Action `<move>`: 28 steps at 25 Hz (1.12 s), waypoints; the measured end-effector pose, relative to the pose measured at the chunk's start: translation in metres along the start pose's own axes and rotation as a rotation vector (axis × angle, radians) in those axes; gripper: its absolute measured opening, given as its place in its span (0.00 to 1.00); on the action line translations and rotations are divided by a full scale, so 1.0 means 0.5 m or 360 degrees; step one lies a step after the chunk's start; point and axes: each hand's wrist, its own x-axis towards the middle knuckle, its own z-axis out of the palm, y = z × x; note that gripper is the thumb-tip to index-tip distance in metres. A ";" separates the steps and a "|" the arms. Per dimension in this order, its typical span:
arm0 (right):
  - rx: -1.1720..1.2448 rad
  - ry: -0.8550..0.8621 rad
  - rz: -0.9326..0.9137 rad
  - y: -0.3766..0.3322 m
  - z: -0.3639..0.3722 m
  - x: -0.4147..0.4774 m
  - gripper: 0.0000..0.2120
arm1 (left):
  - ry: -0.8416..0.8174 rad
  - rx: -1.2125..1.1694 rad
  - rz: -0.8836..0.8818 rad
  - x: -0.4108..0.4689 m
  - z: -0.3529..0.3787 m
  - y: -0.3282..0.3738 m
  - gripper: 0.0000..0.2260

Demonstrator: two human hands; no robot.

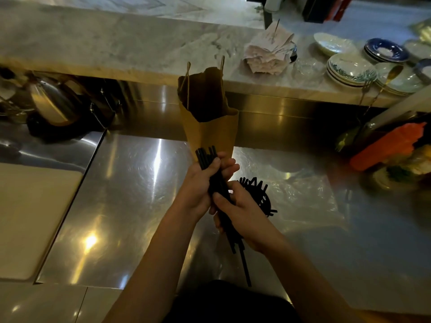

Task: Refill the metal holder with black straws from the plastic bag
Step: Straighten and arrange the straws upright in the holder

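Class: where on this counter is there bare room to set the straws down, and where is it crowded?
Bare steel lies between the board and the left hand holding the straws, before the paper bag. The marble ledge is bare left of the receipts. Crowded: beyond the right hand, with holder, plastic bag and plates.

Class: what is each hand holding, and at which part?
Both grip one bundle of black straws: the left hand near its upper end, the right hand lower down.
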 end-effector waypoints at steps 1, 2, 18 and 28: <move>0.0042 0.0015 0.0022 0.000 0.002 0.001 0.03 | -0.0004 -0.0003 -0.0010 0.003 -0.003 -0.001 0.08; 0.0080 0.0027 0.0038 -0.001 0.003 0.002 0.03 | -0.0007 -0.0003 -0.0018 0.007 -0.005 0.000 0.08; 0.0554 0.0012 0.0215 -0.032 -0.021 0.022 0.10 | 0.0284 -0.0040 0.0101 0.040 0.030 0.022 0.05; 0.0399 0.0423 0.0112 -0.018 -0.039 0.031 0.18 | 0.0305 0.0077 0.0108 0.017 0.016 0.028 0.06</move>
